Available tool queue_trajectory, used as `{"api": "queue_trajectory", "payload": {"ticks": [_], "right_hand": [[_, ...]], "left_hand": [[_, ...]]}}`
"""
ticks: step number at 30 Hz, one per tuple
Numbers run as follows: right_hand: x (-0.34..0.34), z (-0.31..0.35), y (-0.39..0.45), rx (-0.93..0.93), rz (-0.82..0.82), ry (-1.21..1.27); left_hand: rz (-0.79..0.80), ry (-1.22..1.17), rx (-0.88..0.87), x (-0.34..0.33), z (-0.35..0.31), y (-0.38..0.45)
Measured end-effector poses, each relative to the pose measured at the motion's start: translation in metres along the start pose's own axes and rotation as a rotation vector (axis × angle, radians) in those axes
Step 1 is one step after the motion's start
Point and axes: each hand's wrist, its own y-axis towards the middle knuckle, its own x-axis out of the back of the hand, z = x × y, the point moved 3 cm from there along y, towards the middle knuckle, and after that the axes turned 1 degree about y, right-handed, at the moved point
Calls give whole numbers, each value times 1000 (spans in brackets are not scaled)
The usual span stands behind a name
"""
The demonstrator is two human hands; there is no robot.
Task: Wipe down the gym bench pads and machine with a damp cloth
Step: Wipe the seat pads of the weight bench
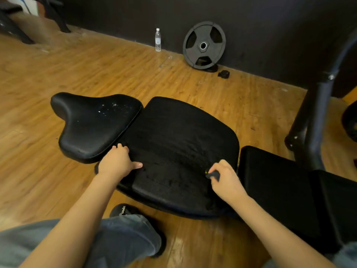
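- A black cloth (177, 151) lies spread over the middle bench pad (166, 202), its surface rumpled, hiding most of the pad.
- The left hand (117, 161) rests on the cloth's left edge, fingers fairly straight and relaxed.
- The right hand (225, 177) pinches a fold of cloth at its right edge.
- A saddle-shaped seat pad (92, 124) sits just left, speckled white.

The dark cloth (213, 174) is mostly hidden inside the right hand (225, 177) at lower right, the machine frame (316, 113) runs off the right edge, and the upper-left equipment (11, 26) is blurred.
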Motion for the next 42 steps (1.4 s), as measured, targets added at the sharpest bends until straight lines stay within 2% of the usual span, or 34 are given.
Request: {"api": "queue_trajectory", "payload": {"ticks": [4,9,13,22,28,32,37,42], "right_hand": [[11,-26,-22,-37,-24,1],[8,-20,-23,-27,-39,-25],[2,-5,-14,19,11,-81],[-40,116,55,223,79,-57],[-83,196,105,395,185,-150],[-104,230,122,455,216,-134],[-99,218,113,442,180,-130],[-68,170,77,343,154,-52]], "left_hand": [[5,-3,-13,-1,3,-6],[42,8,-8,-5,4,-13],[52,35,-9,-3,3,-10],[135,141,-112,2,12,-2],[113,86,2,-3,22,0],[136,30,-4,-4,30,5],[136,45,-17,-3,29,7],[140,81,7,1,25,2]]}}
